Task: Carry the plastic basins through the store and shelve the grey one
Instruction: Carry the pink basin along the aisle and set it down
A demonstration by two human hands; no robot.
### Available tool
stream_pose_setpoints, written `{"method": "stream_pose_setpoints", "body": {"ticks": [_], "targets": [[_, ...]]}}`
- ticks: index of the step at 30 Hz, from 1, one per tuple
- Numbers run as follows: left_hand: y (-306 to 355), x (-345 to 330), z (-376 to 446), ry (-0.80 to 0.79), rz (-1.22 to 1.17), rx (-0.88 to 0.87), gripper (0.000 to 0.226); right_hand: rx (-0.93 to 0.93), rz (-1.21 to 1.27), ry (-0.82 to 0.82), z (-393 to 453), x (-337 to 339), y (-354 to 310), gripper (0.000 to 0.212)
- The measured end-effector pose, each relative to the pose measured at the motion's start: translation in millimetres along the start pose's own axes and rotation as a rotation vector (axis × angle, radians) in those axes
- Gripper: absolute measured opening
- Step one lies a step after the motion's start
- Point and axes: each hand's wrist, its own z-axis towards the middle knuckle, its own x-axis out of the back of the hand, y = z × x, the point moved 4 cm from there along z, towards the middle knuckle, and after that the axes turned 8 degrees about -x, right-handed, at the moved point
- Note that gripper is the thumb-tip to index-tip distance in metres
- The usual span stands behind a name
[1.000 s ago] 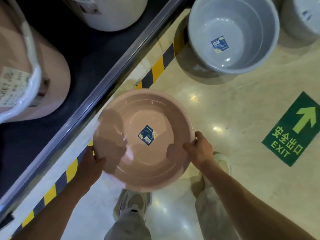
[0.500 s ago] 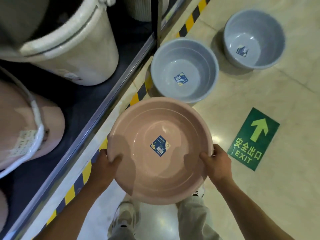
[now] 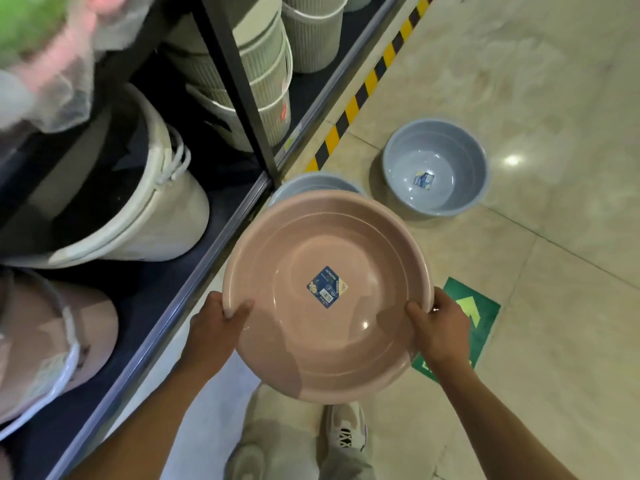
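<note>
Both hands hold a pink basin (image 3: 327,292) out in front of the body, mouth up and roughly level, above the floor (image 3: 554,98) beside a shelf unit. The left hand (image 3: 216,325) grips the rim on its near left side, thumb curled over the lip into the bowl and fingers hidden underneath. The right hand (image 3: 438,329) grips the near right side the same way, thumb hooked inside and the other fingers wrapped under the rim. A blue label (image 3: 327,287) sits at the middle of the basin's inner base. Just beyond the pink basin, a grey basin (image 3: 313,187) stands on the floor against the shelf corner, mostly hidden by the pink rim, so only its far edge shows. A 2nd grey basin (image 3: 436,166) stands on the floor further right, well apart from the hands, upright, with a small sticker on its bottom. A green exit sign (image 3: 479,315) on the floor lies partly under the right hand. Yellow and black tape (image 3: 360,95) runs along the shelf base. On the dark shelf (image 3: 194,271) to the left lie a cream bucket (image 3: 152,216) on its side and a pink bucket (image 3: 52,344) nearer, with ribbed bins (image 3: 266,71) stacked behind a black post (image 3: 239,88). The person's shoes (image 3: 346,434) show below the basin.
</note>
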Motion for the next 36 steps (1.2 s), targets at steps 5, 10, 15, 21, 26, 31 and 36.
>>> {"method": "stream_pose_setpoints", "body": {"ticks": [5, 10, 15, 21, 26, 31, 36], "targets": [[48.5, 15.2, 27.7, 0.087, 0.045, -0.033, 0.044, 0.051, -0.018, 0.006, 24.6, 20.4, -45.1, 0.024], [68.1, 12.5, 71.0, 0.061, 0.037, -0.08, 0.059, 0.057, -0.059, 0.012, 60.3, 13.5, -77.2, 0.021], [65.8, 2.6, 114.9, 0.044, -0.001, -0.061, 0.039, 0.063, -0.142, 0.019, 104.4, -13.4, -89.3, 0.023], [51.6, -14.4, 165.7, 0.089, 0.03, -0.061, 0.035, 0.039, -0.242, 0.005, 157.8, -59.2, -86.2, 0.02], [25.2, -40.5, 190.0, 0.024, 0.115, -0.043, 0.048, 0.056, -0.309, -0.032, 191.7, -89.5, -77.3, 0.019], [-0.4, -67.3, 211.6, -0.015, 0.142, 0.044, 0.051, 0.041, -0.33, -0.071, 222.6, -119.1, -59.3, 0.019], [-17.8, -101.8, 232.4, 0.059, 0.221, 0.146, 0.054, 0.074, -0.353, -0.114, 259.6, -147.2, -43.7, 0.018]]}}
